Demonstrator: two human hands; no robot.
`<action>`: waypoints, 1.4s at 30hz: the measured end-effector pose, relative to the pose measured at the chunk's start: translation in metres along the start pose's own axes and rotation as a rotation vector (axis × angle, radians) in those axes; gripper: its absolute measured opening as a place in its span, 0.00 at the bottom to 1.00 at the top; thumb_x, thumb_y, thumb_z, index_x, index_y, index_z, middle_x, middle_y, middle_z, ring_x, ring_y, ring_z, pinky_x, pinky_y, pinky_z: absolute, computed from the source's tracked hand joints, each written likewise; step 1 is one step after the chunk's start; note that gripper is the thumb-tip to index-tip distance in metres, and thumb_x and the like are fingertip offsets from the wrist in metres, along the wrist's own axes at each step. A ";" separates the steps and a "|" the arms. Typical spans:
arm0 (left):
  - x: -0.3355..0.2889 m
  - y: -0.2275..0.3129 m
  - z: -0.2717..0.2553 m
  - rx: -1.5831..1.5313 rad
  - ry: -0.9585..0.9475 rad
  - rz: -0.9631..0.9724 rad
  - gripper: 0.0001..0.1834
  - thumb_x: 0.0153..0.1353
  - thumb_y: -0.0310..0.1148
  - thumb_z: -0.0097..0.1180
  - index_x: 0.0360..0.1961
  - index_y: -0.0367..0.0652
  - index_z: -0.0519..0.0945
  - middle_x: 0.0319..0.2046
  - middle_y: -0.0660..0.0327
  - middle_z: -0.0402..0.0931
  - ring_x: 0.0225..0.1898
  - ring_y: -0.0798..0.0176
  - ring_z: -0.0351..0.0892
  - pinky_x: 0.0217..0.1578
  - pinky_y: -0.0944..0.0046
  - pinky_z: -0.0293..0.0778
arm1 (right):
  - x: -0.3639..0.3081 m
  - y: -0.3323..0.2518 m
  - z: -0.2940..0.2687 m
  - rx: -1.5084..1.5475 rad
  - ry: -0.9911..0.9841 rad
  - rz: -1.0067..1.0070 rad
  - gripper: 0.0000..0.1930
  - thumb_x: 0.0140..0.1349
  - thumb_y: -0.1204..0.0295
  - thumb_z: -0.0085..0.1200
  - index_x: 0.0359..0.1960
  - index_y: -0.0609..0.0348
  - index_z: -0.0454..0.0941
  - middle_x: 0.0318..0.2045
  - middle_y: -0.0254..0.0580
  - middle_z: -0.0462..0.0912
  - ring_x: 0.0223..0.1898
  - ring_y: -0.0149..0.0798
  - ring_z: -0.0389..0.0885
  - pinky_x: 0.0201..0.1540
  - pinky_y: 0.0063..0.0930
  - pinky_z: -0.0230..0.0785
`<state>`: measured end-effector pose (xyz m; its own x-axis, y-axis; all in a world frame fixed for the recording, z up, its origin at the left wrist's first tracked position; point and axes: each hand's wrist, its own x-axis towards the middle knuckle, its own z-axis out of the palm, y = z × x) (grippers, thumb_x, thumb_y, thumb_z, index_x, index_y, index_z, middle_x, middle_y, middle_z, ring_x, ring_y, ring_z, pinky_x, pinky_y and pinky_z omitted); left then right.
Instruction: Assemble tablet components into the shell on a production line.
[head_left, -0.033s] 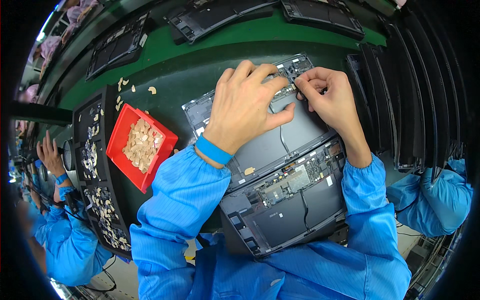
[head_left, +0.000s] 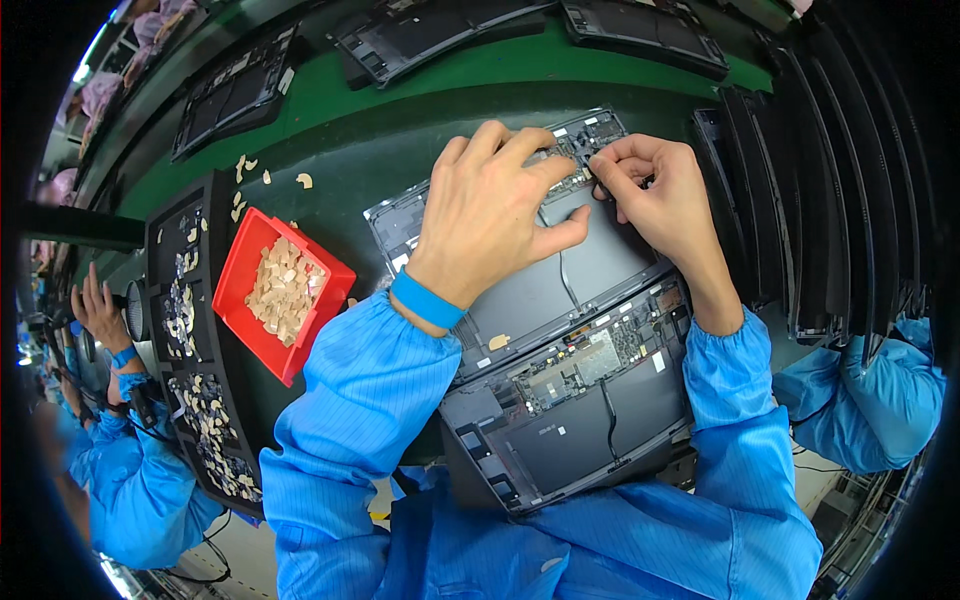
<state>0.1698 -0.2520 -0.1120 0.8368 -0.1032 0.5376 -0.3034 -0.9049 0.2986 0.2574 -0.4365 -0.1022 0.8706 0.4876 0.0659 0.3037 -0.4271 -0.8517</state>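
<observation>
An opened laptop base (head_left: 510,275) with bare circuit board and a dark battery area lies on the bench under both hands. My left hand (head_left: 500,205) rests over its far part, fingers apart and bent, fingertips at the circuit board. Thumb and fingers of my right hand (head_left: 655,185) are pinched together at the board's far right end; whatever they hold is hidden. A small beige peel piece (head_left: 499,342) lies on the near edge of this base. A second opened laptop base (head_left: 570,400), with its board and black cable showing, lies closer to my body.
At left stands a red bin (head_left: 228,290) of beige pieces, beside a black compartment tray (head_left: 215,350) of small parts. Loose beige pieces (head_left: 304,181) lie beyond. More laptop bases (head_left: 440,40) sit along the far side; dark panels (head_left: 800,190) stand at right. A co-worker's hand (head_left: 100,312) shows far left.
</observation>
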 end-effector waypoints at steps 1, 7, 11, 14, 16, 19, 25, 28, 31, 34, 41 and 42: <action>0.000 0.000 0.000 0.000 0.001 0.001 0.17 0.47 0.46 0.70 0.36 0.49 0.88 0.45 0.67 0.82 0.44 0.58 0.78 0.44 0.56 0.76 | 0.000 0.000 0.000 0.000 0.001 0.000 0.10 0.62 0.71 0.60 0.32 0.69 0.84 0.21 0.42 0.87 0.19 0.27 0.81 0.25 0.23 0.71; -0.001 0.001 -0.001 0.018 -0.012 0.014 0.18 0.47 0.47 0.70 0.37 0.51 0.90 0.45 0.67 0.82 0.44 0.58 0.78 0.45 0.57 0.76 | 0.000 -0.002 0.000 0.006 -0.016 0.039 0.10 0.63 0.71 0.60 0.33 0.69 0.84 0.21 0.42 0.86 0.18 0.27 0.79 0.24 0.24 0.70; 0.000 0.001 -0.002 0.038 -0.034 0.014 0.20 0.48 0.49 0.69 0.40 0.52 0.91 0.46 0.67 0.81 0.45 0.58 0.76 0.44 0.57 0.74 | 0.001 -0.001 0.000 0.007 -0.031 0.042 0.10 0.64 0.71 0.59 0.34 0.69 0.84 0.21 0.42 0.86 0.17 0.26 0.78 0.23 0.23 0.69; 0.000 0.000 -0.001 0.049 -0.040 0.016 0.20 0.49 0.50 0.68 0.41 0.52 0.91 0.46 0.67 0.80 0.45 0.58 0.75 0.43 0.57 0.73 | 0.002 -0.001 -0.001 0.020 -0.052 0.055 0.10 0.64 0.71 0.59 0.35 0.69 0.84 0.22 0.41 0.86 0.17 0.25 0.78 0.22 0.23 0.68; 0.001 0.001 0.000 0.050 -0.037 0.023 0.20 0.50 0.50 0.68 0.41 0.53 0.91 0.46 0.67 0.80 0.45 0.58 0.75 0.43 0.57 0.73 | 0.002 -0.003 -0.004 0.030 -0.060 0.061 0.10 0.64 0.71 0.59 0.35 0.70 0.83 0.22 0.41 0.86 0.17 0.25 0.78 0.21 0.22 0.68; 0.002 0.005 -0.001 0.054 -0.033 0.027 0.20 0.51 0.50 0.67 0.42 0.53 0.90 0.46 0.66 0.80 0.45 0.58 0.75 0.43 0.57 0.73 | 0.000 -0.006 -0.007 0.036 -0.059 0.071 0.11 0.65 0.71 0.59 0.36 0.71 0.83 0.22 0.41 0.86 0.17 0.26 0.78 0.21 0.21 0.68; 0.000 0.005 -0.001 0.150 -0.071 0.040 0.21 0.52 0.52 0.66 0.44 0.55 0.89 0.47 0.66 0.79 0.46 0.58 0.74 0.42 0.56 0.73 | 0.004 -0.009 -0.002 0.016 -0.090 0.089 0.12 0.66 0.70 0.58 0.36 0.71 0.83 0.22 0.40 0.86 0.18 0.26 0.78 0.21 0.20 0.68; 0.000 0.007 0.003 0.163 -0.061 0.058 0.22 0.52 0.53 0.66 0.46 0.57 0.88 0.48 0.66 0.78 0.47 0.59 0.73 0.41 0.57 0.73 | 0.002 -0.010 -0.008 0.035 -0.090 0.149 0.13 0.67 0.69 0.57 0.38 0.72 0.83 0.23 0.42 0.86 0.19 0.26 0.80 0.21 0.21 0.70; -0.001 0.006 -0.001 0.162 -0.055 0.055 0.22 0.52 0.53 0.66 0.46 0.57 0.88 0.48 0.66 0.78 0.47 0.59 0.73 0.41 0.57 0.73 | 0.001 -0.014 -0.012 0.227 -0.115 0.206 0.15 0.68 0.68 0.57 0.41 0.73 0.82 0.24 0.44 0.86 0.20 0.28 0.82 0.21 0.21 0.72; -0.004 0.003 -0.001 0.131 -0.049 0.060 0.24 0.53 0.56 0.64 0.45 0.55 0.88 0.46 0.64 0.77 0.49 0.56 0.72 0.41 0.53 0.72 | -0.003 -0.018 -0.017 0.186 -0.050 0.142 0.16 0.69 0.67 0.57 0.43 0.74 0.81 0.23 0.44 0.85 0.20 0.29 0.82 0.21 0.22 0.74; 0.008 0.022 -0.003 0.100 -0.006 0.040 0.27 0.52 0.51 0.69 0.52 0.50 0.84 0.49 0.63 0.80 0.55 0.59 0.75 0.61 0.45 0.63 | -0.001 0.012 -0.028 0.148 0.028 0.038 0.12 0.70 0.69 0.58 0.45 0.68 0.81 0.19 0.35 0.82 0.15 0.23 0.74 0.15 0.19 0.59; 0.011 0.028 0.000 -0.063 -0.009 -0.031 0.27 0.53 0.48 0.70 0.52 0.49 0.82 0.49 0.63 0.81 0.55 0.58 0.77 0.64 0.42 0.59 | 0.000 0.013 -0.028 0.206 0.020 0.062 0.12 0.70 0.68 0.58 0.46 0.67 0.81 0.20 0.34 0.82 0.15 0.22 0.73 0.14 0.18 0.58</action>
<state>0.1705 -0.2781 -0.0973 0.8506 -0.0793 0.5199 -0.3049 -0.8798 0.3647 0.2720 -0.4629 -0.0985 0.8932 0.4494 0.0180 0.1649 -0.2901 -0.9427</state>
